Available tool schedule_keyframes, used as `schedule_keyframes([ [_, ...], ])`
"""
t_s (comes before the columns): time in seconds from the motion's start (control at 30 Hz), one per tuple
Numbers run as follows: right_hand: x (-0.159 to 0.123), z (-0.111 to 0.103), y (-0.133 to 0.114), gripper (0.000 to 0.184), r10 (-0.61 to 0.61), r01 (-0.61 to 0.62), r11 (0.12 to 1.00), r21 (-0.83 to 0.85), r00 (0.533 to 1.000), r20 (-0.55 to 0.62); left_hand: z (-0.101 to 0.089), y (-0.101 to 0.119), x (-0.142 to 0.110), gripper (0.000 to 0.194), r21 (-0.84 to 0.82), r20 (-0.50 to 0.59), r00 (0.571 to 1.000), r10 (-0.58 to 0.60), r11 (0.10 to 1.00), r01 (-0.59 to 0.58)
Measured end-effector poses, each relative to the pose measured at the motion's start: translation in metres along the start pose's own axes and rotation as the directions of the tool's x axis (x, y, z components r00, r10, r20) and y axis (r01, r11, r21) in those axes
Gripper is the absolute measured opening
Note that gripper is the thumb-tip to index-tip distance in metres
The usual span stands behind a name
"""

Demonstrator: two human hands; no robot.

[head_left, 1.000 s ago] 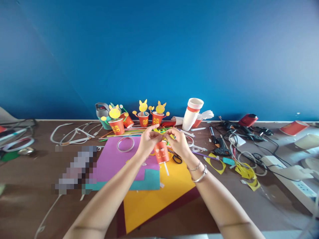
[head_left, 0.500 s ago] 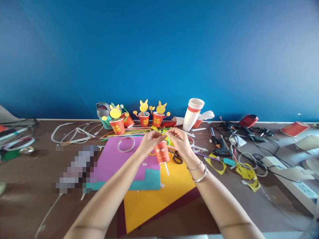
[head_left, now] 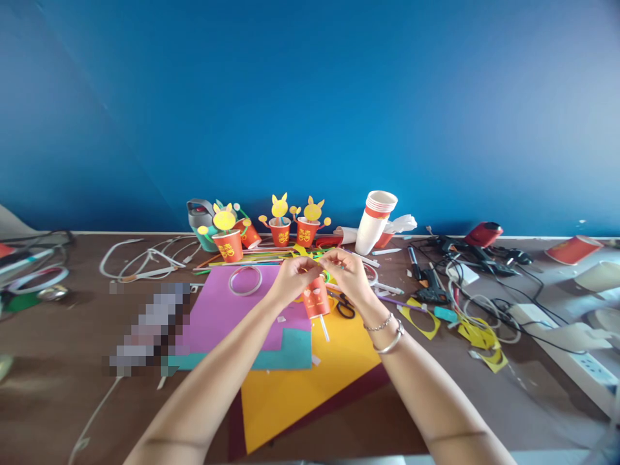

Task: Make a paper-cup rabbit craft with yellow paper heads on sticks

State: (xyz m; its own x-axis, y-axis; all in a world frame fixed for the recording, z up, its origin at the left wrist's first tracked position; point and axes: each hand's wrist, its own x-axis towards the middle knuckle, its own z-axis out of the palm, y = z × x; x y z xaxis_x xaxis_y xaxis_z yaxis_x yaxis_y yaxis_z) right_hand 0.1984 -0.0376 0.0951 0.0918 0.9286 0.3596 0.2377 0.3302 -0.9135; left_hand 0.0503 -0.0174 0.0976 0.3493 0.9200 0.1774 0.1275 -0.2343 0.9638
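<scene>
My left hand (head_left: 294,276) and my right hand (head_left: 347,271) meet over the middle of the table, thumbs and forefingers pinched together. Whatever is between the fingertips is too small and covered to make out. Just below the fingertips is a red paper cup (head_left: 316,298) with pale heart shapes on its side; the hands hide its upper part. I cannot tell whether any finger touches it. A white stick (head_left: 324,328) juts out below the cup. Purple paper (head_left: 217,313) and yellow-orange paper (head_left: 290,394) lie beneath, with dark-handled scissors (head_left: 345,308) beside my right wrist.
Red cups (head_left: 227,247) with yellow paper animal heads stand along the wall. Stacked white cups (head_left: 371,226) lean at back right. Tape rolls (head_left: 245,281), a glue gun (head_left: 431,287), yellow paper scraps (head_left: 420,320), cables and a power strip (head_left: 571,355) lie around.
The fingertips have drawn slightly closer together, and the yellow-green bit seen beside them is less visible. The heart-patterned cup has barely shifted.
</scene>
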Motion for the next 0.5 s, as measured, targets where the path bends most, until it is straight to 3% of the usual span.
schedule_keyframes([
  [0.13, -0.0008, 0.001, -0.0028, 0.03, 0.127, -0.129, 0.986, 0.106, 0.991, 0.032, 0.0035, -0.0049, 0.0002, 0.021, -0.087, -0.037, 0.999, -0.014, 0.996, 0.01],
  [0.2, -0.0005, 0.0002, -0.0039, 0.03, 0.135, -0.137, 0.985, 0.106, 0.99, 0.031, 0.0035, -0.0055, 0.0006, 0.02, -0.076, -0.082, 0.996, -0.015, 0.997, 0.009],
  [0.33, -0.0003, -0.0037, -0.0045, 0.02, -0.157, 0.141, 0.979, -0.148, 0.982, -0.104, 0.0006, -0.0033, 0.0013, 0.018, 0.006, -0.18, 0.984, -0.014, 1.0, 0.015],
  [0.4, -0.0015, -0.0048, -0.0044, 0.018, -0.282, 0.246, 0.913, -0.327, 0.957, -0.069, -0.0006, -0.0015, 0.0012, 0.018, 0.032, -0.184, 0.983, -0.007, 0.999, 0.013],
  [0.5, -0.0039, -0.0036, -0.0034, 0.018, -0.327, 0.297, 0.832, -0.468, 0.945, 0.016, -0.0009, 0.0012, 0.0006, 0.016, 0.064, -0.181, 0.983, 0.02, 0.998, -0.008],
])
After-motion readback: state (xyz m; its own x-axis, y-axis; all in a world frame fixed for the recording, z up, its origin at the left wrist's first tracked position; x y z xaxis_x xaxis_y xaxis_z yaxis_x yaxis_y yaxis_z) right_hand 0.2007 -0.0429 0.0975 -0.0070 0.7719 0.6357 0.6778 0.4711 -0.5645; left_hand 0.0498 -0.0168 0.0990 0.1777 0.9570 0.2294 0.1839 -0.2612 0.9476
